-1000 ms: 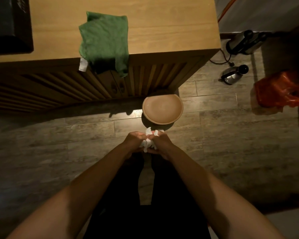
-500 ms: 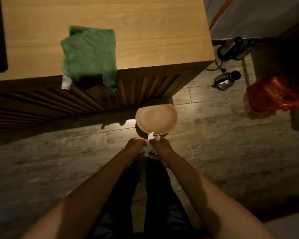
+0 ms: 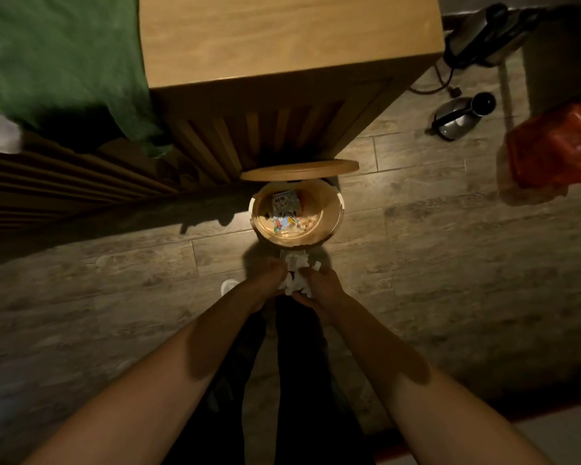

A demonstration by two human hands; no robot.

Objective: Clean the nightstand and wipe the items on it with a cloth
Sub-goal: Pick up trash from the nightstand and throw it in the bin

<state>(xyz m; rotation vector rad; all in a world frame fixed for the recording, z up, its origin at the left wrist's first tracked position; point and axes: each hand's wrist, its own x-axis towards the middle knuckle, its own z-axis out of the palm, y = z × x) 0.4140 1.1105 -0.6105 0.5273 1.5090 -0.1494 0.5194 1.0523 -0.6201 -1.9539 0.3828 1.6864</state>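
Note:
My left hand (image 3: 265, 280) and my right hand (image 3: 322, 285) together grip a wad of crumpled white paper (image 3: 297, 273) just in front of a small round bin (image 3: 329, 229) on the floor. The bin's tan lid (image 3: 299, 171) stands raised, and wrappers and scraps lie inside. The wooden nightstand (image 3: 282, 38) rises behind the bin. A green cloth (image 3: 57, 65) lies on its top at the left and hangs over the front edge.
A steel kettle (image 3: 460, 117) and a dark appliance (image 3: 483, 35) with a cord sit on the floor to the right of the nightstand. A red plastic bag (image 3: 557, 149) lies further right. My shoe tip (image 3: 229, 286) shows left of my hands.
The bin's lid has swung up and the bin now stands open. The view has moved closer and to the right. Both hands still hold the paper wad together.

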